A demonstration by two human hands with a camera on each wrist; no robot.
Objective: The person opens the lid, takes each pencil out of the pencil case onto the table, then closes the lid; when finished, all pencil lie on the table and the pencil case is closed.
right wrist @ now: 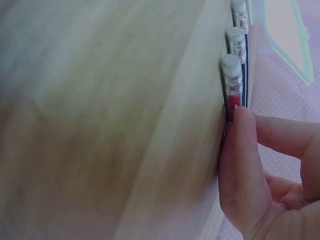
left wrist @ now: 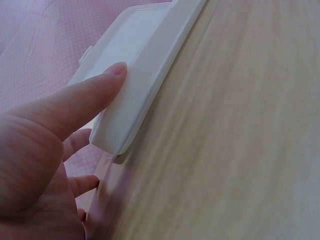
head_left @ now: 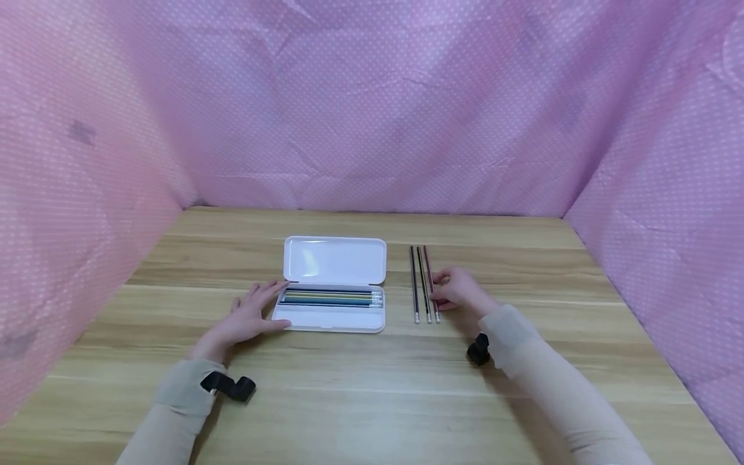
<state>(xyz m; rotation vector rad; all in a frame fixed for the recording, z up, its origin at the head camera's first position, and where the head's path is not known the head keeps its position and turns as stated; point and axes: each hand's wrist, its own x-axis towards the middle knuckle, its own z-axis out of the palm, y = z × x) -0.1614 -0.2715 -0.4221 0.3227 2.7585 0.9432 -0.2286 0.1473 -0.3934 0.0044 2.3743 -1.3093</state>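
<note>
A white pencil case (head_left: 337, 321) lies with its lid (head_left: 349, 258) folded back. Several dark, gold and teal pencils (head_left: 325, 299) lie lengthwise inside it, their eraser ends to the right. My left hand (head_left: 251, 315) spans the case's left end, its thumb (left wrist: 100, 90) straight along the front wall and its other fingers spread towards the back corner. To the right of the case, three pencils lie side by side: two dark ones (head_left: 414, 284) and a red one (head_left: 428, 265). My right hand (head_left: 458, 289) pinches the red pencil near its white eraser (right wrist: 231, 65).
The case and pencils rest on a wood-grain table (head_left: 349, 400). Pink dotted cloth (head_left: 372, 116) hangs along its back and both sides. A black wrist mount (head_left: 229, 386) sits on the left sleeve, another black mount (head_left: 479, 349) on the right.
</note>
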